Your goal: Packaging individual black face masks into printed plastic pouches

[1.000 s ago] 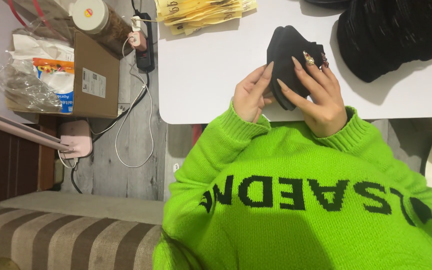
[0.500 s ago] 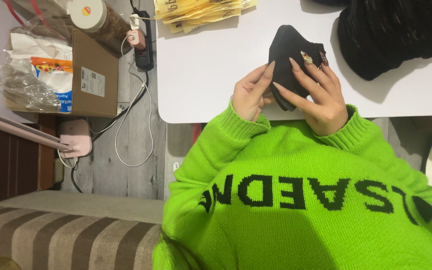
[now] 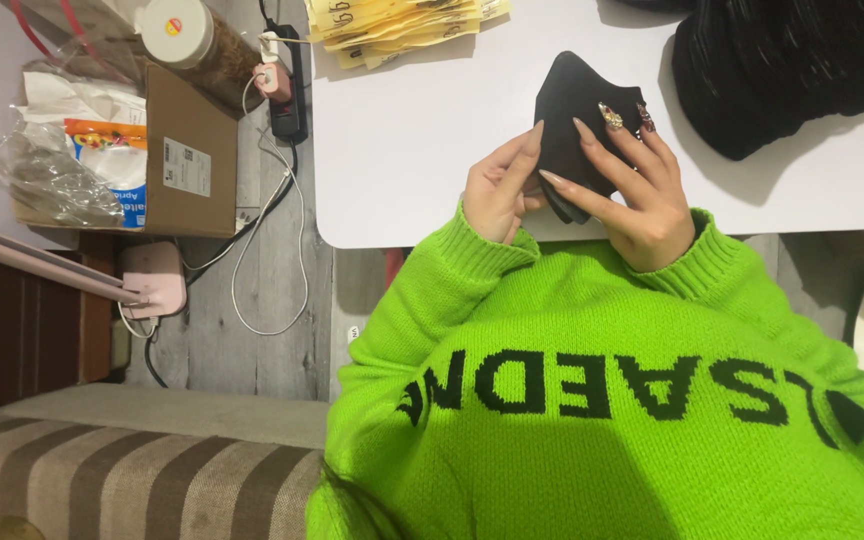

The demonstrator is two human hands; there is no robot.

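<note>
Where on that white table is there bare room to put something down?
The widest bare patch of the white table lies left of the black fabric piece, below the stack of yellow papers. A narrower strip runs along the near edge on the right, below the pile of black fabric. It is crowded around the left hand and right hand holding the piece.

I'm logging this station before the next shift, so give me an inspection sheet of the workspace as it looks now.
Surface: white table, rounded corner, mostly bare near the hands.
Job's things: black fabric piece, held at the table edge between both hands.
Clutter: stack of yellow slips at the far edge; pile of black fabric on the right.
Grippers: left hand grips the piece's near edge; right hand lies over it, fingers spread.
Cables: white cord and black power strip on the floor.
Surroundings: cardboard box with bags, lidded jar, striped cushion.
</note>
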